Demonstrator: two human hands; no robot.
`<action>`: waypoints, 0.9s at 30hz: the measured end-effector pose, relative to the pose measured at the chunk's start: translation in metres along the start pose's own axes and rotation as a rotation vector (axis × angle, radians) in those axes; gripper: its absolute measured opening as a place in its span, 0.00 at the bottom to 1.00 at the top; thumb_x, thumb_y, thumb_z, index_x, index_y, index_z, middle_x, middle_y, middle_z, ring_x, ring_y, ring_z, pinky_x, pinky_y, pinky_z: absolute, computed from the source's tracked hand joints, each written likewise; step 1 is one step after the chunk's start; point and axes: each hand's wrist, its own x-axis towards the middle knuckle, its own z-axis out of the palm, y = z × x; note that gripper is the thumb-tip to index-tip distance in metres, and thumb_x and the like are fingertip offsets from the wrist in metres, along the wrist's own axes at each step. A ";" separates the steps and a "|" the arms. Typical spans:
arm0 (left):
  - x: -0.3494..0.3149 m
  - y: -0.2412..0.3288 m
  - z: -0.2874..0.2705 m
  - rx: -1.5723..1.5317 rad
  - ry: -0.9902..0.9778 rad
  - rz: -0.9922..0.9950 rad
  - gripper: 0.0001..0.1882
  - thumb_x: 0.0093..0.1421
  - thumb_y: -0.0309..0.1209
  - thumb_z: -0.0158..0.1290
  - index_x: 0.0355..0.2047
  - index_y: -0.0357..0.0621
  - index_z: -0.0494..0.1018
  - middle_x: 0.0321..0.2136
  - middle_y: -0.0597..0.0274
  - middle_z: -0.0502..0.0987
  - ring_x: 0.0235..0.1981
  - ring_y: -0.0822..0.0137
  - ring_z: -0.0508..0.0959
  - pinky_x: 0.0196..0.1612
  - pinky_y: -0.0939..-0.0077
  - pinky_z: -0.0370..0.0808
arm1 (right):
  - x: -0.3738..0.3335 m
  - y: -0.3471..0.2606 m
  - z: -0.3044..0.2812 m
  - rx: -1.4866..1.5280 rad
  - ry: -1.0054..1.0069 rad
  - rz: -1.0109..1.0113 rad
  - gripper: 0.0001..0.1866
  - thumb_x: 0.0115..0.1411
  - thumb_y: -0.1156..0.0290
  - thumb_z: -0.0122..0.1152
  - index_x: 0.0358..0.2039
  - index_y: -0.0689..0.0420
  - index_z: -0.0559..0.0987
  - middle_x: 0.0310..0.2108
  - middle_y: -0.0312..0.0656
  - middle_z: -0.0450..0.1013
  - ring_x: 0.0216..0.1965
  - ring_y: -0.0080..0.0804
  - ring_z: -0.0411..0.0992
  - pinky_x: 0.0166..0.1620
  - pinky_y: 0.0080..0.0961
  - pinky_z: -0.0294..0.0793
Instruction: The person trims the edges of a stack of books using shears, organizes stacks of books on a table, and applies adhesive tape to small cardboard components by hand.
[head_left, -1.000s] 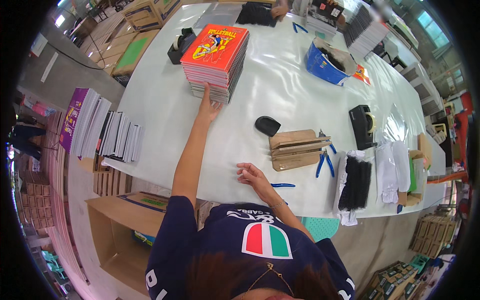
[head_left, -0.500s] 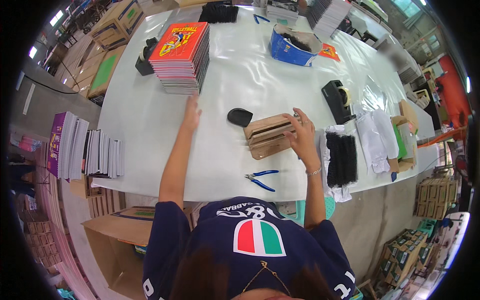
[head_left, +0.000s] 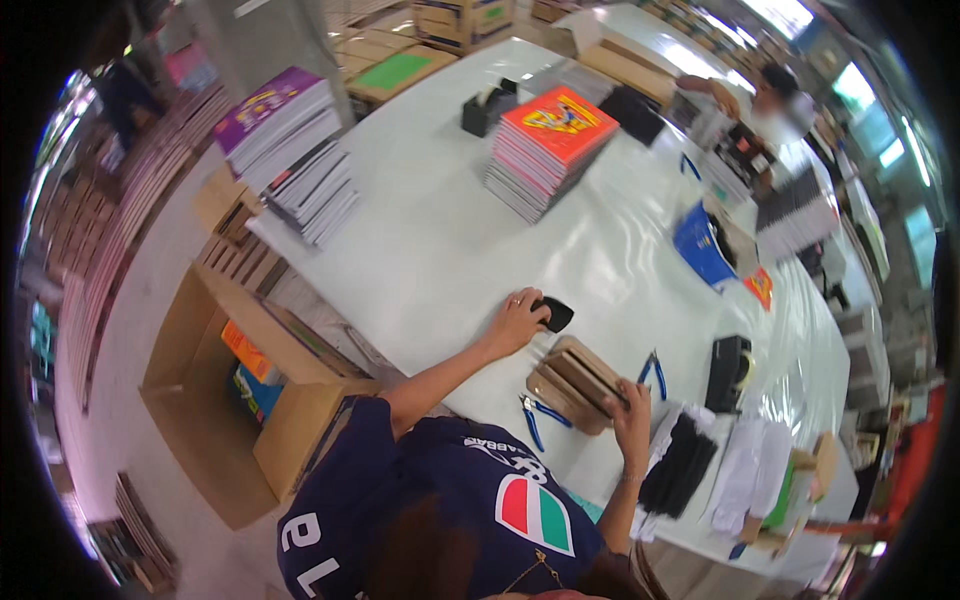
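Note:
My left hand is closed over a small black rounded piece, its exact kind unclear, on the white-covered table. Just to the right lies a slotted wooden block. My right hand grips that block's right end, its fingers bent at the edge and partly blurred. A pair of blue-handled cutting pliers rests at the near side of the block. Another blue-handled tool lies beyond my right hand. Farther off stands a stack of orange-covered notebooks.
Tape dispensers stand at the back and right. Black binding combs lie on white wrapping near my right forearm. A blue box sits far right. Purple-topped notebooks and an open carton are at left. A co-worker works across the table.
The view has swung to the left. My left hand has left the front of the orange notebook stack and taken hold of the black piece. My right hand has stayed at the wooden block.

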 end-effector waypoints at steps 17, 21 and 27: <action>-0.091 0.065 -0.021 -0.146 0.189 -0.510 0.20 0.49 0.29 0.66 0.38 0.43 0.67 0.51 0.49 0.62 0.52 0.43 0.69 0.50 0.49 0.69 | 0.022 0.026 -0.009 -0.083 -0.429 0.024 0.28 0.49 0.63 0.72 0.47 0.65 0.76 0.40 0.58 0.75 0.43 0.55 0.75 0.45 0.40 0.73; -0.092 0.040 -0.002 -0.143 0.362 -0.429 0.21 0.49 0.21 0.62 0.41 0.43 0.66 0.48 0.49 0.63 0.48 0.45 0.71 0.46 0.54 0.71 | 0.026 0.029 -0.011 -0.008 -0.483 0.046 0.28 0.46 0.66 0.72 0.48 0.64 0.76 0.41 0.58 0.76 0.45 0.56 0.75 0.46 0.42 0.73; -0.094 -0.001 0.010 -0.397 0.266 -0.487 0.28 0.50 0.17 0.56 0.52 0.47 0.65 0.52 0.47 0.63 0.50 0.47 0.70 0.54 0.59 0.68 | 0.026 0.040 -0.012 -0.058 -0.523 -0.061 0.29 0.45 0.67 0.72 0.49 0.61 0.76 0.41 0.56 0.76 0.46 0.54 0.74 0.47 0.42 0.72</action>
